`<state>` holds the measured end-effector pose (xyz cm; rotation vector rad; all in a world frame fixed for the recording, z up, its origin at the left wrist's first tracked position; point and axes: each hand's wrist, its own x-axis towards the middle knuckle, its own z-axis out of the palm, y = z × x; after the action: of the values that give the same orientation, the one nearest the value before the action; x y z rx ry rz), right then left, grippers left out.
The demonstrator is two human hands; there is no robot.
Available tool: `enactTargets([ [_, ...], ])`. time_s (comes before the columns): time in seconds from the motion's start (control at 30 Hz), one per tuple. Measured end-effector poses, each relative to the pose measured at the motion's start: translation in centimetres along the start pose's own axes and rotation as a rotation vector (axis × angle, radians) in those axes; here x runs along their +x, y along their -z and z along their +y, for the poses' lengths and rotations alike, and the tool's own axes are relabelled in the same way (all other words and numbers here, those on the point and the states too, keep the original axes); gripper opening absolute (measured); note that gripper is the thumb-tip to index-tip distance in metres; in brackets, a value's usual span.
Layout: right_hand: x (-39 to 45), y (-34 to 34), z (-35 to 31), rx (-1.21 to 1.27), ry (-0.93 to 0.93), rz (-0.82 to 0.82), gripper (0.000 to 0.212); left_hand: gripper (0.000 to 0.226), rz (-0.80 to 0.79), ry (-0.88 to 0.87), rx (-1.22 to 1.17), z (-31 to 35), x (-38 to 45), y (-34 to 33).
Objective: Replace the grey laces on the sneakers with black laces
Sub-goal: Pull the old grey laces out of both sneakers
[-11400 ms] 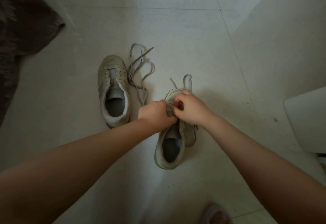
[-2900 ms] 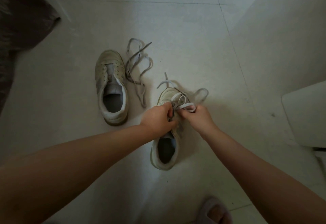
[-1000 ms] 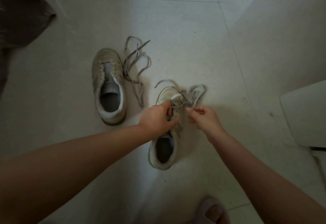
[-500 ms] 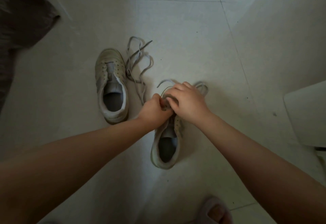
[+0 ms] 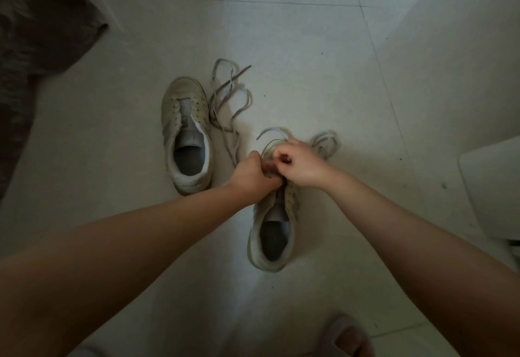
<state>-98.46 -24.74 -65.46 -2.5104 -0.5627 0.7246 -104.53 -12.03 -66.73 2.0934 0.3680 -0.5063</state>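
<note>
Two pale sneakers stand on the tiled floor. The left sneaker (image 5: 186, 134) has bare eyelets, and a loose grey lace (image 5: 228, 103) lies in loops beside it. The right sneaker (image 5: 271, 230) still carries a grey lace (image 5: 323, 142) that trails past its toe in loops. My left hand (image 5: 254, 175) grips the sneaker's front by the eyelets. My right hand (image 5: 299, 164) is curled over the toe end and pinches the lace there. My fingers hide the lower eyelets. No black lace is in view.
A dark furry rug (image 5: 33, 35) lies at the upper left. A white object (image 5: 492, 190) juts in at the right edge. A foot in a slipper (image 5: 347, 337) shows at the bottom. The floor (image 5: 295, 47) is pale tile with grout lines.
My right hand pulled lace out to the right, then came back over the toe of the right sneaker. My left hand stayed on the sneaker's front. The left sneaker has not moved.
</note>
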Motion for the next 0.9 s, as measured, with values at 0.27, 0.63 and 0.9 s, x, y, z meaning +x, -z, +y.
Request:
enactTargets([
  [0.27,-2.2,1.3,1.0,0.851,-0.274,-0.013,0.025,0.025,-0.098,0.053,-0.063,0.1,-0.2,0.6],
  [0.63,-0.8,0.9,-0.7,0.378,0.002,0.013,0.023,0.028,-0.120,0.041,-0.046,-0.2,-0.3,0.1],
  [0.9,-2.7,2.6,0.1,0.304,-0.240,-0.016,0.049,0.031,-0.120,0.042,-0.073,-0.5,-0.1,0.1],
])
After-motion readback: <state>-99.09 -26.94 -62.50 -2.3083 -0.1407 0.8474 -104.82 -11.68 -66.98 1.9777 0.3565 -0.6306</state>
